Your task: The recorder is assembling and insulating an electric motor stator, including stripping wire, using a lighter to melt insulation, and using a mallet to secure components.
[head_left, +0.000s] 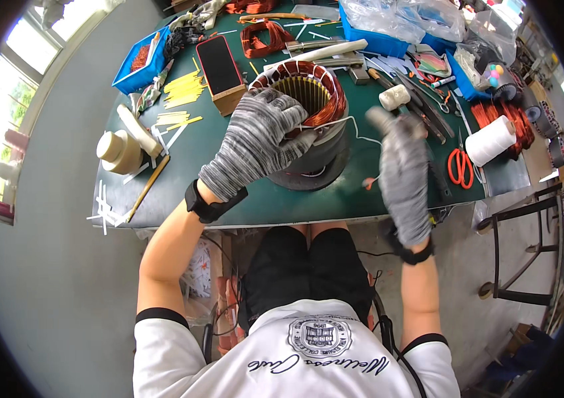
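Note:
A motor stator (335, 99) with a ring of copper windings laced in white stands on a dark round base (315, 178). My left hand (258, 136), in a grey striped glove, grips the near-left rim of the windings, its thumb along the near side. From the windings a white cord (360, 136) runs right to my right hand (404, 176), also gloved and blurred by motion. The cord seems to pass into its closed fingers. A small orange thing (369, 182) shows beside that hand; its kind is too blurred to make out.
At the left are a phone (221, 65) on a wooden block, yellow strips (184, 88), and tape rolls (120, 151). Right of my right hand lie orange-handled scissors (460, 168), a white thread spool (491, 140) and a white-headed mallet (395, 97). Blue bins (375, 41) stand behind.

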A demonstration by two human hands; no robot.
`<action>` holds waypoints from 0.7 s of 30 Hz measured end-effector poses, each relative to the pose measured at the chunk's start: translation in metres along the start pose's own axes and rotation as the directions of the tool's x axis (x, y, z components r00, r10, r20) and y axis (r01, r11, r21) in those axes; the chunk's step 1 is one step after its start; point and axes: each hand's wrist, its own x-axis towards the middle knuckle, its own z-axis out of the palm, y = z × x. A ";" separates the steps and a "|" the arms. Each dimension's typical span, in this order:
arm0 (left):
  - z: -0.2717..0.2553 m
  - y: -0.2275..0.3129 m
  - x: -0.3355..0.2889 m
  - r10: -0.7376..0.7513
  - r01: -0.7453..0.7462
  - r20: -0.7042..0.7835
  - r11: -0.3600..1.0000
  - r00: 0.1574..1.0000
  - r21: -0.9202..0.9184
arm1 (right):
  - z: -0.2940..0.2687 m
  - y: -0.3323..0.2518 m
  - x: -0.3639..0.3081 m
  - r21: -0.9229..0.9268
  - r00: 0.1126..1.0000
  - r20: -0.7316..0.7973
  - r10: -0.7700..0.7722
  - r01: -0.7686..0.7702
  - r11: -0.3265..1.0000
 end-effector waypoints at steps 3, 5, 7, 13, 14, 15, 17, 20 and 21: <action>-0.006 0.006 -0.001 -0.106 0.105 0.066 0.994 0.992 0.011 | 0.032 -0.016 -0.020 0.035 0.995 -0.098 -0.028 0.032 0.999; -0.006 0.005 -0.001 -0.129 0.136 0.085 0.987 0.988 -0.088 | 0.047 -0.010 -0.015 0.007 0.988 -0.145 -0.058 0.060 0.998; -0.008 0.005 0.005 -0.109 0.122 0.136 0.989 0.985 -0.088 | 0.059 -0.012 -0.007 -0.180 0.980 -0.126 -0.154 0.130 0.975; -0.013 -0.004 0.009 -0.001 0.039 0.256 0.989 0.967 -0.145 | 0.065 -0.018 -0.004 -0.044 0.986 -0.166 -0.026 0.019 0.999; -0.013 -0.003 0.008 0.007 0.020 0.227 0.993 0.974 -0.117 | 0.061 -0.019 -0.010 -0.038 0.976 -0.215 -0.032 0.025 0.999; -0.013 -0.001 0.007 0.013 0.003 0.195 0.996 0.981 -0.085 | 0.057 -0.021 -0.017 -0.031 0.964 -0.261 -0.042 0.035 0.999; -0.011 -0.002 0.005 -0.045 0.062 0.219 0.995 0.975 -0.075 | 0.060 -0.023 -0.026 0.076 0.976 -0.215 0.018 -0.002 0.997; -0.006 -0.005 0.007 0.077 -0.072 0.057 0.993 0.995 -0.092 | 0.080 -0.024 -0.019 -0.113 0.982 -0.186 -0.028 0.006 0.994; -0.013 -0.001 0.013 -0.049 0.079 0.269 0.992 0.962 -0.100 | 0.084 -0.031 -0.013 -0.152 0.993 -0.116 -0.016 -0.002 0.988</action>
